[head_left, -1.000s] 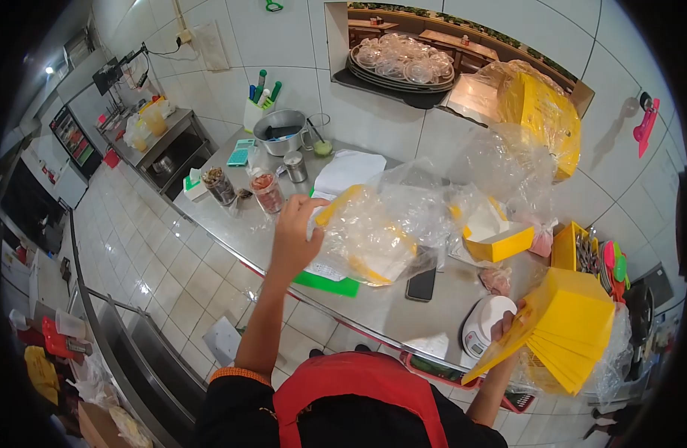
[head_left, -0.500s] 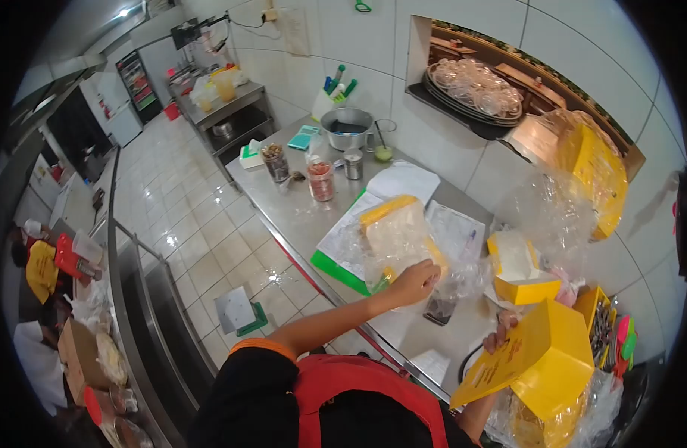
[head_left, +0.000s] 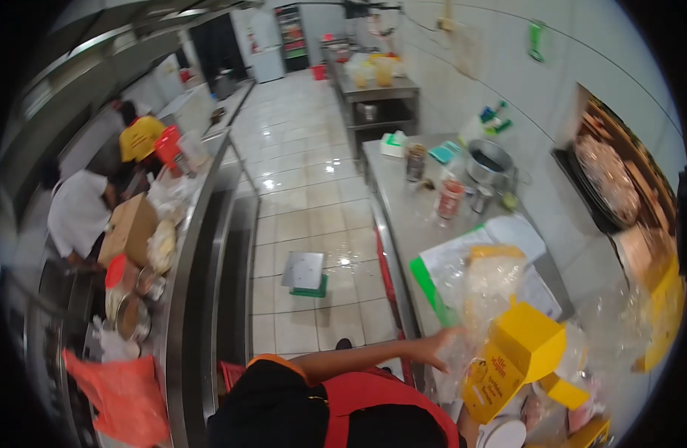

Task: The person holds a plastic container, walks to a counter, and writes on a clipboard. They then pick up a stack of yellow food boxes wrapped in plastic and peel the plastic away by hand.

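Note:
My left hand point(head_left: 433, 348) reaches over the front edge of the steel table, fingers apart, against or just beside a clear plastic bag point(head_left: 454, 366). Behind it, a plastic-wrapped pack of yellow boxes point(head_left: 496, 272) lies on papers and a green folder point(head_left: 431, 293). An open yellow cardboard box point(head_left: 500, 369) with printed lettering is held up at the right, its flaps spread. My right hand is behind this box; only a bit of the right forearm point(head_left: 469, 428) shows below it. A second small yellow box point(head_left: 563, 391) sits beside it.
On the table stand a jar with red contents point(head_left: 449, 198), a metal pot point(head_left: 489, 160) and a white lid point(head_left: 502, 433). A scale point(head_left: 304, 272) rests on the tiled floor. Two people work behind the left counter, which holds an orange bag point(head_left: 123, 399).
My view has turned left, showing more of the aisle and left counter. The yellow box has moved toward the wrapped pack. My left hand has come off the pack and its fingers have spread.

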`<state>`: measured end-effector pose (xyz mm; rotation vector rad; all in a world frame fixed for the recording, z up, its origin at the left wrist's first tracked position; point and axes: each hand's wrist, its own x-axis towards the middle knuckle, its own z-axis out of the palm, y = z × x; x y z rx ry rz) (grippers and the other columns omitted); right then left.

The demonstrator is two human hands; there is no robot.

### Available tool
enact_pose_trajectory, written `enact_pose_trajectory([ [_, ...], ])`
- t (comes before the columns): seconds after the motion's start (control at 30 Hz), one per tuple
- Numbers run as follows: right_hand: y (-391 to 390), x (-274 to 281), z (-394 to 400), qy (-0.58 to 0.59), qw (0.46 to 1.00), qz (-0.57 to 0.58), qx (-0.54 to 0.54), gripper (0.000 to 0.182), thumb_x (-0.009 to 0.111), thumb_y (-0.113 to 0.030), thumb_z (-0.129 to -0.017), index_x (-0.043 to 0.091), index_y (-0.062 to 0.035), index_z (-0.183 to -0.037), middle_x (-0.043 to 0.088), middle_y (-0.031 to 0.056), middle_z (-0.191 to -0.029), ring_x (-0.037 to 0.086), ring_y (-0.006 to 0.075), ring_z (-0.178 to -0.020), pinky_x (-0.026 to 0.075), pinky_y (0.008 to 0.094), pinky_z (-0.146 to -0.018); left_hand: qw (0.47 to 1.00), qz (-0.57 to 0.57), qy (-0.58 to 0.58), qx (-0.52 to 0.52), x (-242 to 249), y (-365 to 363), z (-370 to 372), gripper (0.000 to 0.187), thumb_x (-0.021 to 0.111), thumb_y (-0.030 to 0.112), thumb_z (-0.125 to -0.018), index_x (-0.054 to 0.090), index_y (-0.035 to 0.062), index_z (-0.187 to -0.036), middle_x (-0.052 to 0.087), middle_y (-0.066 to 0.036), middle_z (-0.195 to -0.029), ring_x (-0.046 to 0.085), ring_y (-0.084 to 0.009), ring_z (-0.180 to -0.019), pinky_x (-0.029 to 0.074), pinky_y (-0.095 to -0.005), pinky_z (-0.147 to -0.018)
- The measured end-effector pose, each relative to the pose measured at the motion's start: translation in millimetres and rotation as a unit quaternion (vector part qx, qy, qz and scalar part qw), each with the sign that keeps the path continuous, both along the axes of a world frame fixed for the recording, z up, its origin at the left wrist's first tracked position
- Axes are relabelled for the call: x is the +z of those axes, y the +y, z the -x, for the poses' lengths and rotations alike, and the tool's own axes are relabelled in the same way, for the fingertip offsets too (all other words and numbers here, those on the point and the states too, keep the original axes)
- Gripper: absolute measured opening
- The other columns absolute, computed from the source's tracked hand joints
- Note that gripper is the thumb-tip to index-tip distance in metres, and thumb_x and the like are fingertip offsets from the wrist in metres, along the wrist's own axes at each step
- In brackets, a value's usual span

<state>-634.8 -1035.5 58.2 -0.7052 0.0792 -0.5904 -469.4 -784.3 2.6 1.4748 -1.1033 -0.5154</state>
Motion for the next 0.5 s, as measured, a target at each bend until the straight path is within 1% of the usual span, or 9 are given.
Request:
enact_pose_trajectory([
  [0.1, 9, -6, -16, 0.023, 0.999, 0.000, 0.023, 0.041, 0.048, -0.037, -0.093, 0.050, -0.0025, -0.116, 0.050, 0.0136, -0.108, 0.052, 0.0223, -0.061, 0.040, 0.0320, -0.054, 0.996, -0.014, -0.032, 0.083, 6, -3, 15, 0.073, 0.070, 0.016, -0.076, 0.036, 0.0038, -0.139, 0.041, -0.015, -0.137, 0.035, -0.0291, -0.131, 0.030, -0.0372, -0.107],
  [0.17, 15, -3, -26, 0.024, 0.999, 0.004, 0.031, 0.041, 0.048, -0.037, -0.093, 0.050, -0.0026, -0.115, 0.050, 0.0136, -0.108, 0.052, 0.0223, -0.061, 0.039, 0.0320, -0.054, 0.983, -0.034, 0.173, 0.052, 31, 9, 12, 0.064, 0.067, 0.012, -0.077, 0.042, 0.0053, -0.135, 0.053, -0.016, -0.123, 0.042, -0.0297, -0.125, 0.035, -0.0345, -0.101],
  [0.2, 20, -3, -30, 0.024, 0.999, 0.005, 0.036, 0.040, 0.048, -0.037, -0.093, 0.051, -0.0026, -0.115, 0.050, 0.0136, -0.108, 0.052, 0.0223, -0.061, 0.039, 0.0320, -0.054, 0.983, -0.032, 0.169, 0.057, 38, 20, 4, 0.064, 0.067, 0.012, -0.077, 0.042, 0.0053, -0.135, 0.053, -0.016, -0.123, 0.042, -0.0297, -0.125, 0.035, -0.0345, -0.101],
  [0.27, 25, -5, -34, 0.027, 0.999, 0.007, 0.037, 0.040, 0.048, -0.037, -0.093, 0.051, -0.0027, -0.114, 0.050, 0.0135, -0.109, 0.052, 0.0223, -0.061, 0.039, 0.0320, -0.054, 0.985, -0.110, 0.065, 0.118, 47, 46, -7, 0.056, 0.064, 0.006, -0.075, 0.048, 0.0075, -0.129, 0.059, -0.016, -0.111, 0.047, -0.0289, -0.120, 0.039, -0.0343, -0.095],
  [0.3, 28, -5, -34, 0.028, 0.999, 0.010, 0.035, 0.040, 0.047, -0.037, -0.093, 0.051, -0.0028, -0.114, 0.050, 0.0135, -0.109, 0.053, 0.0223, -0.061, 0.039, 0.0320, -0.054, 0.985, -0.110, 0.062, 0.119, 43, 58, -10, 0.056, 0.064, 0.006, -0.075, 0.048, 0.0075, -0.129, 0.059, -0.016, -0.111, 0.047, -0.0289, -0.120, 0.039, -0.0343, -0.095],
  [0.37, 33, -2, -33, 0.028, 0.999, 0.012, 0.026, 0.039, 0.047, -0.037, -0.093, 0.051, -0.0029, -0.113, 0.050, 0.0134, -0.110, 0.053, 0.0222, -0.060, 0.039, 0.0320, -0.054, 0.961, -0.137, -0.142, 0.194, 41, 80, -18, 0.048, 0.063, 0.006, -0.075, 0.053, 0.0073, -0.122, 0.056, -0.016, -0.117, 0.046, -0.0293, -0.120, 0.039, -0.0348, -0.094],
  [0.4, 34, 1, -31, 0.024, 0.999, 0.016, 0.021, 0.039, 0.047, -0.037, -0.093, 0.051, -0.0030, -0.113, 0.050, 0.0134, -0.110, 0.053, 0.0222, -0.060, 0.039, 0.0320, -0.053, 0.961, -0.135, -0.143, 0.193, 41, 82, -15, 0.048, 0.063, 0.006, -0.075, 0.053, 0.0073, -0.122, 0.056, -0.016, -0.117, 0.046, -0.0293, -0.120, 0.039, -0.0348, -0.094],
  [0.47, 37, 5, -29, 0.021, 1.000, 0.021, 0.008, 0.039, 0.047, -0.037, -0.093, 0.051, -0.0031, -0.113, 0.051, 0.0134, -0.111, 0.053, 0.0222, -0.060, 0.039, 0.0320, -0.053, 0.878, -0.096, -0.299, 0.361, 80, 83, 5, 0.049, 0.062, 0.011, -0.078, 0.050, 0.0079, -0.125, 0.055, -0.018, -0.117, 0.046, -0.0283, -0.120, 0.040, -0.0361, -0.094],
  [0.5, 38, 6, -29, 0.019, 1.000, 0.024, 0.002, 0.039, 0.047, -0.037, -0.093, 0.051, -0.0031, -0.112, 0.051, 0.0133, -0.111, 0.053, 0.0222, -0.060, 0.039, 0.0319, -0.053, 0.879, -0.095, -0.297, 0.360, 101, 80, 13, 0.049, 0.062, 0.011, -0.078, 0.050, 0.0079, -0.125, 0.055, -0.018, -0.117, 0.046, -0.0283, -0.120, 0.040, -0.0361, -0.094],
])
